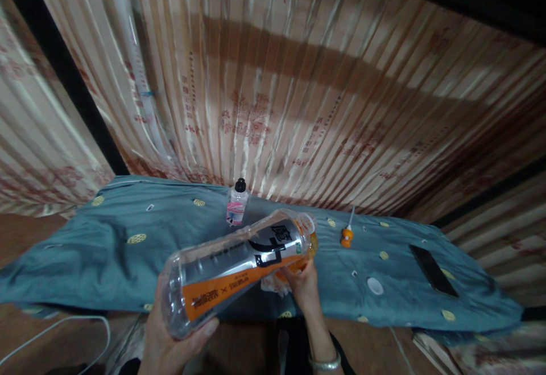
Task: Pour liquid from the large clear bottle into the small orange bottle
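Note:
My left hand [170, 329] is wrapped round the base of a large clear plastic bottle [230, 267] with a silver and orange label. The bottle lies tilted across my view, its neck pointing right. At that neck, my right hand [303, 284] grips an orange-yellow container [314, 245], largely hidden behind the bottle. Whether the two touch, and whether liquid flows between them, I cannot tell. Something white and crumpled [273, 285] shows below the bottle, beside my right hand. Farther back stands a small clear bottle [237, 207] with a black cap and pink label.
A teal sheet with yellow prints [128, 221] covers the low surface before me. On its right lie an orange spray head [347, 237] with a thin tube, a white round piece [375, 285] and a black phone [433, 271]. Pleated curtains [256, 79] hang behind. A white cable [98, 316] runs lower left.

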Tool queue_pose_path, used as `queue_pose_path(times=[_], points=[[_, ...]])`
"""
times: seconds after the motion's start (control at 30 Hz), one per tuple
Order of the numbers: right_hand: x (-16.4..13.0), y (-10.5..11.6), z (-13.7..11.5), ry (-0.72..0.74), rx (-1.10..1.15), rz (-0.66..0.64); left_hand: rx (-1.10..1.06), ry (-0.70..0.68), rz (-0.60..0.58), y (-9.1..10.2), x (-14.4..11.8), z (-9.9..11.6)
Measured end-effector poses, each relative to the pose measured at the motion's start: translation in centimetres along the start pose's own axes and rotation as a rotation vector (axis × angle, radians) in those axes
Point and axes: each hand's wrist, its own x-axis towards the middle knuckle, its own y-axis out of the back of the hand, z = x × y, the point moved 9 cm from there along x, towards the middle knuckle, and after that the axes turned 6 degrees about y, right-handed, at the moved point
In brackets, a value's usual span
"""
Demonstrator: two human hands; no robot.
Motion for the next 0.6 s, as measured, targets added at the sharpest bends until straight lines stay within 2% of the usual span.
queue_pose_path(times=[0.37,0.6], points=[[-0.14,-0.15,-0.26,-0.016,0.025,0.012,-0.023,0.009,0.005,0.07,-0.04,-0.36],[-0.07,-0.21,-0.26,-0.028,0.025,-0.002,-0.044,0.038,0.013,-0.21,-0.30,0.39]])
